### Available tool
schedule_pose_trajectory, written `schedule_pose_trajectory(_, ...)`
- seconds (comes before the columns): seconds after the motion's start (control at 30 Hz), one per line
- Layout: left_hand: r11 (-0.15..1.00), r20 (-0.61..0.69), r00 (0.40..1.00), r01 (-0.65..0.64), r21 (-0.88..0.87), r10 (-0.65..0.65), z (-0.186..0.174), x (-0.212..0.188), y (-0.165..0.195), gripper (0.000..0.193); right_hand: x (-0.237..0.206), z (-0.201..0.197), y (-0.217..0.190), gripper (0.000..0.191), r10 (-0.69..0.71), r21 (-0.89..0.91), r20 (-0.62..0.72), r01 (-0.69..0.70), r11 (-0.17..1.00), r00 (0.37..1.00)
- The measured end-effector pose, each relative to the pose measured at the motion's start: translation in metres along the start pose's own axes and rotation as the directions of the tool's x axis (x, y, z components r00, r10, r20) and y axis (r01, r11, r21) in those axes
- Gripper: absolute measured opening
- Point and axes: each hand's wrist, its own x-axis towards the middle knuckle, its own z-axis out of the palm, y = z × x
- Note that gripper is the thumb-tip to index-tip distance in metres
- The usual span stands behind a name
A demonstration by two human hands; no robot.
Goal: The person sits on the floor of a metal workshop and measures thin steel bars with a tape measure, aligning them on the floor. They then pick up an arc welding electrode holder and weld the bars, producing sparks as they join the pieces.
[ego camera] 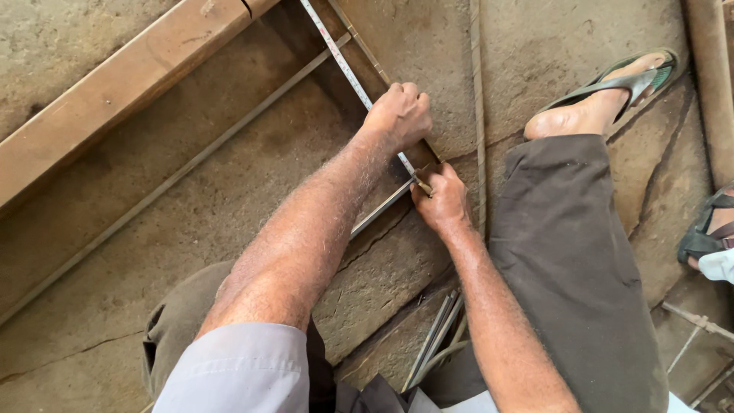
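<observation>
My left hand [397,115] is fisted over a white tape measure [344,69], holding it down along a thin metal bar [367,55] on the concrete floor. The tape runs from the top of the view down to my right hand [443,203]. My right hand pinches a small pointed marking tool [423,186], with its tip at the tape's lower end. There another flat metal bar [378,210] meets the first one at an angle. Both hands are close together, about a hand's width apart.
A long thin rod [176,180] crosses the floor diagonally, and a ribbed rod [479,115] runs vertically. A wooden beam [115,84] lies upper left. My foot in a green flip-flop [612,95] is upper right; another person's sandalled foot [711,229] is at the right edge. Several metal strips [436,336] lie below.
</observation>
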Motion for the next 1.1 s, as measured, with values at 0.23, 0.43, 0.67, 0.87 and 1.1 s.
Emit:
schedule_pose_trajectory(0.23, 0.999, 0.065, 0.997, -0.031, 0.012, 0.03, -0.004, 0.0, 0.0, 0.017, 0.002, -0.003, -0.006, 0.027, 0.074, -0.031, 0.058, -0.072, 0.997, 0.996)
schedule_pose_trajectory(0.43, 0.999, 0.077, 0.996, -0.042, 0.021, 0.04, -0.003, -0.002, 0.0, 0.017, 0.003, -0.007, -0.007, 0.028, 0.086, -0.038, 0.083, -0.083, 0.996, 0.993)
schedule_pose_trajectory(0.67, 0.999, 0.097, 0.995, -0.041, 0.033, 0.037, 0.0, 0.001, 0.0, 0.016, 0.002, -0.009, -0.007, 0.029, 0.09, -0.045, 0.095, -0.086, 0.995, 0.991)
schedule_pose_trajectory(0.87, 0.999, 0.054, 0.998, -0.024, 0.025, 0.023, 0.0, -0.001, -0.002, 0.016, 0.002, -0.009, -0.009, 0.028, 0.097, -0.06, 0.079, -0.093, 0.994, 0.992)
schedule_pose_trajectory(1.1, 0.999, 0.053, 0.998, -0.032, 0.039, 0.03, -0.002, -0.003, -0.003, 0.016, 0.002, -0.01, -0.009, 0.027, 0.056, -0.046, 0.053, -0.054, 0.998, 0.997)
